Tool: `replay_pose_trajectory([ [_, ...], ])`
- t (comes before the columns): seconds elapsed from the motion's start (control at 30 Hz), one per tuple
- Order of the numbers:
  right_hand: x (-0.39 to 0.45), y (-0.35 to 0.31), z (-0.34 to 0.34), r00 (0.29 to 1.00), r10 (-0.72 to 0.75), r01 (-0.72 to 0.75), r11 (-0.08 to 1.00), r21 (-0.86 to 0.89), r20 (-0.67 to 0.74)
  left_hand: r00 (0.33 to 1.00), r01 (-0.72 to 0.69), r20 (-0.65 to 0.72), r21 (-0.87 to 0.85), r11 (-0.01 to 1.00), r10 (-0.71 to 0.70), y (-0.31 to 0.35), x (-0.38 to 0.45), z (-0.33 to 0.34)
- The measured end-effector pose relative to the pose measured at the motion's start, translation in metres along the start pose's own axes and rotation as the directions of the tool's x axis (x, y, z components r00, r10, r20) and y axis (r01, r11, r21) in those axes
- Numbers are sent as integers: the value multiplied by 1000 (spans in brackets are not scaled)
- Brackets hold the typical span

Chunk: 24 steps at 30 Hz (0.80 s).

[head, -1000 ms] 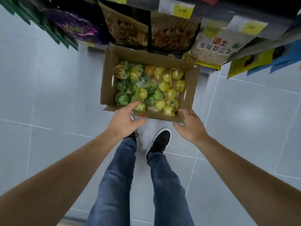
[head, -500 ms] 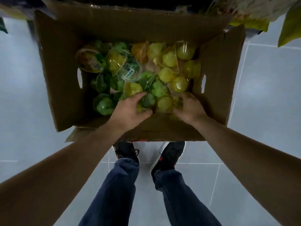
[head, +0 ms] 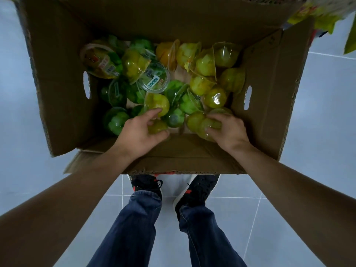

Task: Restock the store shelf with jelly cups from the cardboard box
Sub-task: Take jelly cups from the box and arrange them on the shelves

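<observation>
An open cardboard box [head: 65, 105] stands on the floor, filled with several clear jelly cups, green ones [head: 115, 122] on the left and yellow ones [head: 215, 97] on the right. My left hand [head: 140, 130] is inside the box near its front wall, fingers and thumb curled round a yellow jelly cup [head: 157, 127]. My right hand [head: 229, 130] grips another yellow jelly cup [head: 207, 128] at the front right. The shelf itself is out of view except for a few packets.
Yellow and white snack packets [head: 319, 18] hang at the top right above the box. Grey floor tiles [head: 327, 112] surround the box. My legs and black shoes [head: 148, 185] stand just behind its front wall.
I have bent down, so the box now fills the view. Both hands went from its front rim into the box and closed round jelly cups.
</observation>
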State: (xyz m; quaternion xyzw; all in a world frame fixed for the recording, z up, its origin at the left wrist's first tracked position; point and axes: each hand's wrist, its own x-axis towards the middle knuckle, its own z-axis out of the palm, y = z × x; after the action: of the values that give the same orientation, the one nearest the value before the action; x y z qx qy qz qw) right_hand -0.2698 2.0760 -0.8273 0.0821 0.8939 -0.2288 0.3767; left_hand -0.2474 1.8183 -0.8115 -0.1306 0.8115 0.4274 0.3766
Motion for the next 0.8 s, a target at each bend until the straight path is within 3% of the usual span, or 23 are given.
replay_pose_trajectory([
  [0.07,-12,-12,-11,998,57,-51,963,266,-14,1000,-28,-2,-34,999,28,8,-5,-3],
  [0.1,-18,-20,-17,995,98,-90,892,443,4,999,-46,-2,-46,998,46,13,-8,-4],
  [0.2,-37,-48,-28,979,173,-183,490,852,111,993,-121,-14,-81,989,121,32,-19,-4],
  [0.3,-50,-71,-35,954,134,-278,54,959,269,965,-257,-68,-41,966,254,50,-28,-4],
  [0.37,-53,-82,-34,934,97,-332,-122,935,344,936,-339,-89,27,940,340,58,-31,-4],
  [0.43,-53,-90,-31,914,90,-371,-206,905,395,922,-373,-86,71,925,378,62,-30,-5],
  [0.6,-49,-93,-30,892,84,-427,-164,889,444,898,-389,-144,183,903,416,62,-24,-6],
  [0.67,-46,-88,-32,887,86,-449,-80,890,454,911,-354,-154,180,918,381,60,-20,-7],
  [0.73,-39,-79,-31,908,143,-413,151,898,394,934,-300,-145,184,936,327,54,-15,-6],
  [0.8,-28,-63,-27,953,208,-298,529,794,219,946,-252,-157,189,949,282,46,-9,-6],
])
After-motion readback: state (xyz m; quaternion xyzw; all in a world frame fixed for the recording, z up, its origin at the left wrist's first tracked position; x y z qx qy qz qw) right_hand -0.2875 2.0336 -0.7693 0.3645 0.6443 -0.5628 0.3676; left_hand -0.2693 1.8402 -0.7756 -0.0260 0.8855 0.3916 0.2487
